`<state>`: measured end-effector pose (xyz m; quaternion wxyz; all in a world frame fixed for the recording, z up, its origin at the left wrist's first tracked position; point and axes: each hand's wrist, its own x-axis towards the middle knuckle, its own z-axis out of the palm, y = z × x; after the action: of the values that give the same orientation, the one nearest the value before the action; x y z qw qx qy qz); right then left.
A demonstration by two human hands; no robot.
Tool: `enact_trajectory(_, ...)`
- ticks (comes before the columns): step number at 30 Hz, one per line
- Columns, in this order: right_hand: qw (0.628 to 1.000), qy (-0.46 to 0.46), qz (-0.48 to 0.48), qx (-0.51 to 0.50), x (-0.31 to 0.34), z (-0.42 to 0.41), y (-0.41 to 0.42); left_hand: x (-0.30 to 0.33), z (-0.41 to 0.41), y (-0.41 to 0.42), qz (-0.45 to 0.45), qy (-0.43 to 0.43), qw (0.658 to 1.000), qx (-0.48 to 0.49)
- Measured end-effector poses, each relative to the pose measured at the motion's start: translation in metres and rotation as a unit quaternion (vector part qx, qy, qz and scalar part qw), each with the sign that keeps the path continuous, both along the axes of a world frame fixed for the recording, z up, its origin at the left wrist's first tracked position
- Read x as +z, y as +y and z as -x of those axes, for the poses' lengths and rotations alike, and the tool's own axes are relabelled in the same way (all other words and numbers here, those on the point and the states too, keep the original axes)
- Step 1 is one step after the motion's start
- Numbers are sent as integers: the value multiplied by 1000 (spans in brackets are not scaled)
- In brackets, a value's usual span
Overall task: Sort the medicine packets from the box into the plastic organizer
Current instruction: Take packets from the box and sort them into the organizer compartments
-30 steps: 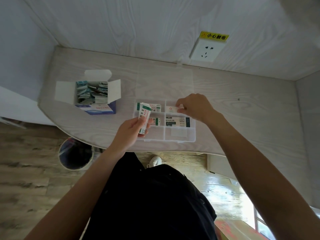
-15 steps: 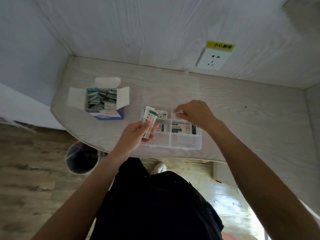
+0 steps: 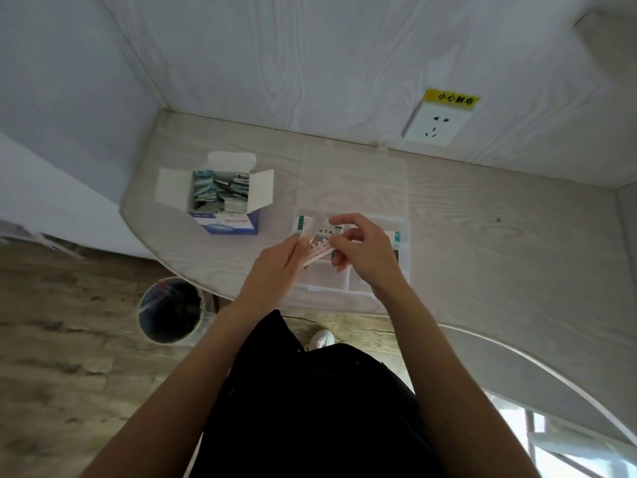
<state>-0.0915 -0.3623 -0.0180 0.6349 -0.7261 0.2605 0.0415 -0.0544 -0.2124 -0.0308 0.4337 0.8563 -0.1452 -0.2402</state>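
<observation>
A single wide-angle camera worn on the person's head looks steeply down and forward from standing height, facing the corner where the pale wood-grain desk (image 3: pixel 482 236) meets the panelled wall with its wall socket (image 3: pixel 433 127). The desk's curved near edge crosses mid-frame, close enough that both forearms reach in from the bottom, while the floor and a bin (image 3: pixel 169 310) show below the desk's left end. The lens bends straight lines near the frame's sides, and there is no second view to overlap with.
</observation>
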Motion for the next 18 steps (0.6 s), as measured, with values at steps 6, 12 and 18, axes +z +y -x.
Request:
enact_trajectory(6, 992, -3, -126, -22, 2, -1, 4, -1, 5, 13, -144, -191, 965, -109)
enact_trajectory(12, 990, -4, -141, 1, -6, 6, 3, -9, 2, 18, -100, -190, 971, -103)
enact_trajectory(18, 994, -34, 88, -51, -20, 5, -16, -20, -14, 26, -79, -176, 980, -54)
